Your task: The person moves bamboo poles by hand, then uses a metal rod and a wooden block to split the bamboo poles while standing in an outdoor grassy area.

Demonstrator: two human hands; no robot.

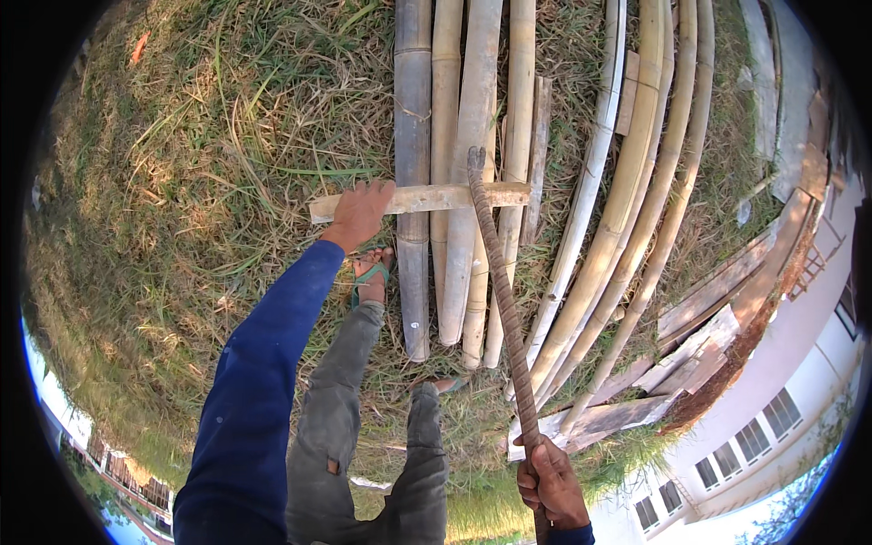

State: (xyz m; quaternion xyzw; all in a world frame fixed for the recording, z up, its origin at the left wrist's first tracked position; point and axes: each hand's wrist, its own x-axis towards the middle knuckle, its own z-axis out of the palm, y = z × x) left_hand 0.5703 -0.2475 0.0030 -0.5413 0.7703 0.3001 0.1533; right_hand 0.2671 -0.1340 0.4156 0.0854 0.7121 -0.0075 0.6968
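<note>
My left hand is closed around the left part of a short, pale wooden strip. The strip lies crosswise over several bamboo poles on the ground. In my right hand, at the lower right, the fingers wrap the near end of a long, rusty, ribbed steel bar. The bar slants up and left from my fist. Its far end is notched and crosses over the wooden strip; whether the two touch, I cannot tell.
More bamboo poles lie to the right, bending toward the rim. Loose boards are stacked beyond them beside a pale building. Dry grass covers the ground at left. My sandalled foot stands just below the strip.
</note>
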